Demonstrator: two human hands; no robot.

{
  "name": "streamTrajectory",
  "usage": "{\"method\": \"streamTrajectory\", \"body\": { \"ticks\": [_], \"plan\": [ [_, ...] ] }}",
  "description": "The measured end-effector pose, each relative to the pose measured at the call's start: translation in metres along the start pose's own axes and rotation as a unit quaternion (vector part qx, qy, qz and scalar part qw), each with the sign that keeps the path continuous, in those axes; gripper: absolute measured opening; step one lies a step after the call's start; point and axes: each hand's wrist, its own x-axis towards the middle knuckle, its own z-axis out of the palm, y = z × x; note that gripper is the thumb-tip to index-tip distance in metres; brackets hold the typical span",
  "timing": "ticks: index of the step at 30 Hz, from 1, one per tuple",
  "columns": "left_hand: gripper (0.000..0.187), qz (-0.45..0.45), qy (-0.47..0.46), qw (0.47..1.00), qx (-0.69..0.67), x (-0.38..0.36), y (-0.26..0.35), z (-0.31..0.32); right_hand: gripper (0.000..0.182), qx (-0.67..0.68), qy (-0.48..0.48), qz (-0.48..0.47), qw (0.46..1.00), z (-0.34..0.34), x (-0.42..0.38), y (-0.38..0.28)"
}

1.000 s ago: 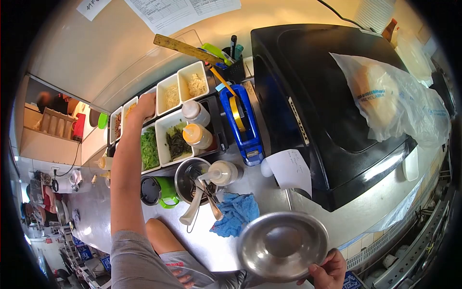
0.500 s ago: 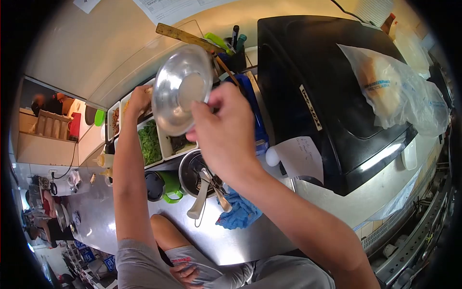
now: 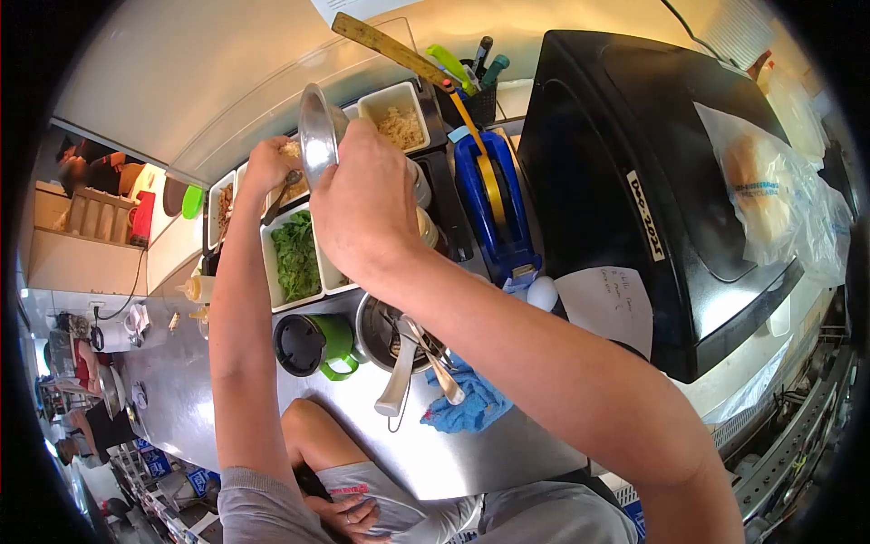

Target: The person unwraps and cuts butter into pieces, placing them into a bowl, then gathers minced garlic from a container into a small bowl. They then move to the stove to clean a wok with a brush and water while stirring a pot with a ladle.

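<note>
My right hand [image 3: 370, 195] is closed on the rim of a shiny metal bowl [image 3: 318, 136], which is tipped nearly on edge above the food containers. My left hand [image 3: 266, 167] is left of the bowl, fingers bent together, with pale crumbly food [image 3: 291, 149] at the fingertips. Just below it, a spoon [image 3: 283, 194] lies in a container of brownish food. Chopped green leaves [image 3: 297, 256] fill the white container nearer me. Behind my right hand stands another white container with beige crumbly food [image 3: 399, 125]. My right hand and forearm partly hide the containers on that side.
A green mug [image 3: 337, 342] and a metal pot with utensils [image 3: 373, 334] stand near a blue cloth [image 3: 471, 405]. To the right are a blue tape dispenser [image 3: 503, 222] and a large black appliance [image 3: 598, 181]. Another person's hand [image 3: 349, 519] rests on grey clothing below.
My right hand has turned the bowl from facing me to nearly edge-on. The view has shifted, showing more containers at the back. My left hand stays over the containers.
</note>
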Motion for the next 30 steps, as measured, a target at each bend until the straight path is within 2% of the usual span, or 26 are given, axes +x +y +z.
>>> {"method": "streamTrajectory", "body": {
  "ticks": [4, 6, 7, 9, 13, 15, 17, 19, 20, 21, 22, 25, 26, 28, 30],
  "plan": [
    [0.043, -0.064, -0.032, 0.997, -0.042, -0.02, 0.034, -0.016, 0.014, -0.008, -0.014, 0.017, 1.0, -0.005, 0.004, -0.004],
    [0.042, -0.104, -0.078, 0.979, -0.156, -0.019, 0.032, -0.022, 0.015, -0.013, -0.034, 0.032, 0.999, -0.005, 0.004, -0.006],
    [0.042, -0.104, -0.079, 0.979, -0.156, -0.017, 0.028, -0.024, 0.015, -0.013, -0.034, 0.033, 0.999, -0.005, 0.004, -0.008],
    [0.038, -0.097, -0.066, 0.964, -0.237, -0.015, 0.021, -0.027, 0.017, -0.004, -0.046, 0.065, 0.997, -0.005, 0.004, -0.011],
    [0.032, -0.097, -0.061, 0.951, -0.288, -0.022, 0.057, -0.065, 0.021, 0.008, -0.04, 0.111, 0.993, 0.001, 0.009, -0.013],
    [0.032, -0.077, -0.081, 0.953, -0.281, -0.024, 0.081, -0.091, 0.024, 0.064, -0.006, 0.14, 0.988, 0.007, 0.012, -0.009],
    [0.032, -0.056, -0.1, 0.955, -0.275, -0.031, 0.111, -0.11, 0.024, 0.065, 0.001, 0.15, 0.987, 0.013, 0.018, -0.004],
    [0.029, 0.023, -0.13, 0.962, -0.239, -0.042, 0.145, -0.119, 0.025, 0.066, 0.008, 0.16, 0.985, 0.017, 0.024, 0.001],
    [0.029, 0.022, -0.13, 0.962, -0.239, -0.048, 0.162, -0.119, 0.026, 0.127, 0.004, 0.195, 0.973, 0.018, 0.027, 0.002],
    [0.028, 0.041, -0.179, 0.964, -0.191, -0.055, 0.179, -0.116, 0.028, 0.186, 0.001, 0.229, 0.955, 0.019, 0.028, 0.003],
    [0.027, 0.06, -0.226, 0.962, -0.142, -0.061, 0.193, -0.117, 0.028, 0.186, -0.001, 0.229, 0.955, 0.019, 0.027, 0.003],
    [0.024, 0.034, -0.179, 0.976, -0.117, -0.08, 0.224, -0.128, 0.027, 0.231, 0.016, 0.238, 0.943, 0.012, 0.027, 0.002],
    [0.024, 0.035, -0.179, 0.976, -0.117, -0.077, 0.221, -0.13, 0.027, 0.224, 0.021, 0.223, 0.948, 0.009, 0.026, 0.003],
    [0.026, 0.016, -0.115, 0.98, -0.159, -0.065, 0.198, -0.142, 0.026, 0.218, 0.027, 0.209, 0.953, 0.003, 0.025, 0.001],
    [0.025, 0.0, -0.111, 0.979, -0.17, -0.038, 0.152, -0.138, 0.023, 0.209, 0.031, 0.216, 0.953, -0.007, 0.025, -0.003]
  ]
}}
